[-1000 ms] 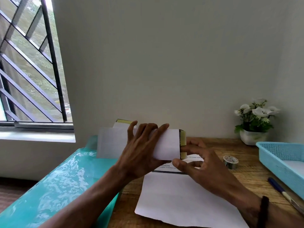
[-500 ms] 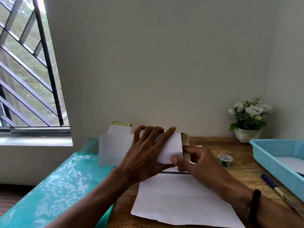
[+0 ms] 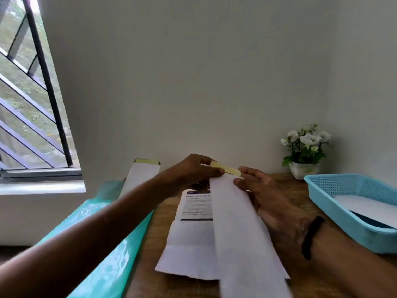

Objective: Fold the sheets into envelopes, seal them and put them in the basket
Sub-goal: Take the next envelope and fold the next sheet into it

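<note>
Both hands, left hand (image 3: 193, 171) and right hand (image 3: 266, 196), pinch shut the envelope (image 3: 238, 222) at its far yellow-stripped edge.

Two bare forearms and hands, no sleeves visible to the frame edge. Left hand (image 3: 191, 171): no ring, watch or band visible. Right hand (image 3: 272, 203): a narrow black band (image 3: 311, 236) encircles the wrist, plain, without visible face or markings. Fingernails short and unpainted where visible.

wooden table (image 3: 285, 186) | on it: printed sheet (image 3: 191, 231), blue basket (image 3: 335, 203), flower pot (image 3: 304, 169), possibly teal plastic (image 3: 111, 261)
</note>
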